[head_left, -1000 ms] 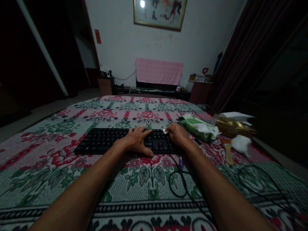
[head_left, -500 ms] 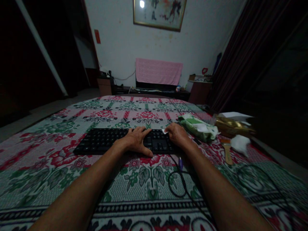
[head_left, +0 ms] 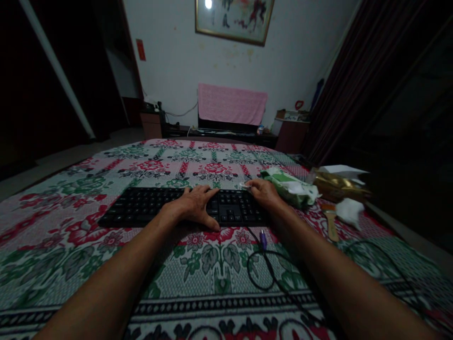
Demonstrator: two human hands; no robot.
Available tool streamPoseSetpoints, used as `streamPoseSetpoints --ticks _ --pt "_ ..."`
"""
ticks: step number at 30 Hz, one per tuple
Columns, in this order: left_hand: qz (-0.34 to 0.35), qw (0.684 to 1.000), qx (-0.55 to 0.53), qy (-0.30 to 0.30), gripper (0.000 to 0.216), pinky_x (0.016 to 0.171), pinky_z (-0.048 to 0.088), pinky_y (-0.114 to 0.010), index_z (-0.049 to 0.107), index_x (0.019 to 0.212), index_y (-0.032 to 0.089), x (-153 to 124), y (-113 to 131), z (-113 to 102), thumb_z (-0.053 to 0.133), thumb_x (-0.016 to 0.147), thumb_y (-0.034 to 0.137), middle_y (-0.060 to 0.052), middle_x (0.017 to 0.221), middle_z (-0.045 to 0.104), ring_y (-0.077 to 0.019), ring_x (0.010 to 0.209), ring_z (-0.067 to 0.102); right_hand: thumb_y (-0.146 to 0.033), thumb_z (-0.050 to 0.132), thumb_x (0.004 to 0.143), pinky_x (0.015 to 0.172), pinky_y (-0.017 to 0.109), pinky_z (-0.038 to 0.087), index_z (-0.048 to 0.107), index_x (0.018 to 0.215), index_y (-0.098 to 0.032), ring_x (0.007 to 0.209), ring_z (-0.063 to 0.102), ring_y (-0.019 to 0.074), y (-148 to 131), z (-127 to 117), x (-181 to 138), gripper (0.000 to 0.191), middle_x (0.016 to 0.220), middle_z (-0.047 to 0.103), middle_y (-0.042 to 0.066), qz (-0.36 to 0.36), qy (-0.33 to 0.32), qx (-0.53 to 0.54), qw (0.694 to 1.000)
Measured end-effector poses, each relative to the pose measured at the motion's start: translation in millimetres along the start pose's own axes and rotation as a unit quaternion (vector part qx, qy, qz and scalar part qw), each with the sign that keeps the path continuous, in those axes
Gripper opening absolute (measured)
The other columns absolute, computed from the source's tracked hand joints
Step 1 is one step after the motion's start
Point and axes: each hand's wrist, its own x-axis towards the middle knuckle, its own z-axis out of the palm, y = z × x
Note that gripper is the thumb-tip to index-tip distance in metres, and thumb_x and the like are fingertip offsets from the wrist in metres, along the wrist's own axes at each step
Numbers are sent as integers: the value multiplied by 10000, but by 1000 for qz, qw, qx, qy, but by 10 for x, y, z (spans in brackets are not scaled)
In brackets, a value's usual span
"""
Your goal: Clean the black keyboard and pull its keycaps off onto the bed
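Now we note small white scrap (head_left: 244, 185), pinched in right hand (head_left: 264, 192), shifted off keys (head_left: 246, 208) to far edge of long black keyboard (head_left: 136, 206) on red-and-green floral cloth (head_left: 222, 264); left hand (head_left: 196, 205), fingers spread, rests atop; work, we judge, reaches edge.

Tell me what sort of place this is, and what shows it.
Probably a living room or bedroom in a home: a framed picture on the wall, a long dark curtain at the right, and a flowered cloth under the keyboard.
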Motion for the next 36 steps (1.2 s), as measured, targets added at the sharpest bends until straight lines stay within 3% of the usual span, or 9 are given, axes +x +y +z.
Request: streamPoseSetpoints --ticks 5,9,14,18,24,28,36 --pt "11 1000 -5 11 1161 1051 145 -550 159 1418 276 24 -30 38 557 445 768 -114 1455 235 -362 1302 213 -212 419 778 713 240 434 646 873 -173 773 584 147 110 -41 -79 250 810 653 5 -11 -5 75 997" --pt "8 1000 -7 17 1146 1052 158 -542 178 1413 291 32 -39 52 565 441 759 -105 1454 241 -361 1298 219 -228 424 791 696 236 436 633 906 -185 781 575 140 164 -90 -172 242 874 634 18 -18 -17 70 997" --pt "4 1000 -3 13 1147 1048 145 -569 167 1416 285 28 -28 51 555 447 761 -113 1459 226 -365 1302 210 -63 418 714 753 238 413 649 856 -186 827 549 140 175 -91 -175 298 855 597 29 -117 -18 -21 993" --pt "6 1000 3 8 1164 1053 141 -560 165 1419 262 26 -23 51 545 445 774 -127 1465 205 -367 1308 202 -39 426 707 743 255 404 671 860 -176 809 533 160 160 -53 -148 319 849 576 59 -168 -27 -110 979" --pt "6 1000 0 9 1143 1050 138 -565 169 1417 273 20 -22 44 551 458 763 -114 1467 203 -369 1304 204 -66 429 745 696 246 397 689 858 -177 776 531 162 193 -124 -209 304 820 575 61 -120 -7 -151 981" --pt "2 1000 -2 7 1116 1049 136 -576 167 1417 290 25 -33 48 567 472 729 -95 1469 208 -382 1303 199 -74 444 741 702 245 398 687 864 -161 781 536 158 226 -148 -247 286 818 582 58 -79 35 -115 990" --pt "2 1000 -2 8 1156 1048 129 -582 166 1418 276 27 -30 51 549 446 770 -118 1473 190 -364 1312 198 -64 436 741 713 242 393 681 854 -174 791 528 156 154 -125 -257 291 821 568 56 -126 7 -136 983"
